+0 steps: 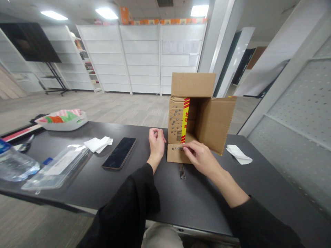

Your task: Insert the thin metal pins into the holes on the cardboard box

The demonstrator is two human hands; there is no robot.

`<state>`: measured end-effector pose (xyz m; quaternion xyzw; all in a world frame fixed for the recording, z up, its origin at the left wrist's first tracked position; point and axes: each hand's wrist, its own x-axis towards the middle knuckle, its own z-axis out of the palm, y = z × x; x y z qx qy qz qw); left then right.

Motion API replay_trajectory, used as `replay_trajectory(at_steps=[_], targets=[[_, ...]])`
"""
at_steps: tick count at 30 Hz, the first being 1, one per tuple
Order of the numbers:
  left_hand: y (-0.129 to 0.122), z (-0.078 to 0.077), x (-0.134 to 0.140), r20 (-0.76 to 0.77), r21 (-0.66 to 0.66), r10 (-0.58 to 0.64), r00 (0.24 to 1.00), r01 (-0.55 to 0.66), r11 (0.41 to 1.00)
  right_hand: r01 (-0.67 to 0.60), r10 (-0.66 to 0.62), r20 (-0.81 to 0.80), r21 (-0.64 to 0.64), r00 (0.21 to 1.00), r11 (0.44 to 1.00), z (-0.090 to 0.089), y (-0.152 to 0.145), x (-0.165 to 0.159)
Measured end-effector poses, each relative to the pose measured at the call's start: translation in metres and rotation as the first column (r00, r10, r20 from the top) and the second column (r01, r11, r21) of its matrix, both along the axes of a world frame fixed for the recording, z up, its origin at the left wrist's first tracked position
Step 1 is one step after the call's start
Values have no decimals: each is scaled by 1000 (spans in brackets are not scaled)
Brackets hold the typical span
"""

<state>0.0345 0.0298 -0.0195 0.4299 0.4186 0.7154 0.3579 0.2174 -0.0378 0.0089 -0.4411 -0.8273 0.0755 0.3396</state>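
While its flaps splay open, a square-edged brown cardboard box (201, 115) stands toward one o'clock on a matte black table (207, 203), its left front panel (171, 138) dotted with small round grey studs (173, 123) and edged with glossy yellow-and-red tape (184, 119). At the box's six o'clock lie slim grey metal rods (182, 171). The right hand (200, 156) has thumb and forefinger pinched almost together at the lower flap (173, 157); whether they hold anything cannot be told. At the box's eight o'clock, the left hand (156, 140) curls half closed, its contents, if any, unseen.
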Motion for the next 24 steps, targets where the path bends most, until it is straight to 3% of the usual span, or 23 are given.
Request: replay_trajectory(at_steps=[12, 24], targets=[[-1, 1, 1, -2, -11, -1, 1000, 1, 1000, 65, -65, 53, -5, 997, 998, -12, 10, 0], [-1, 1, 1, -8, -13, -5, 1000, 5, 1000, 127, -127, 4, -30, 992, 991, -19, 14, -4]])
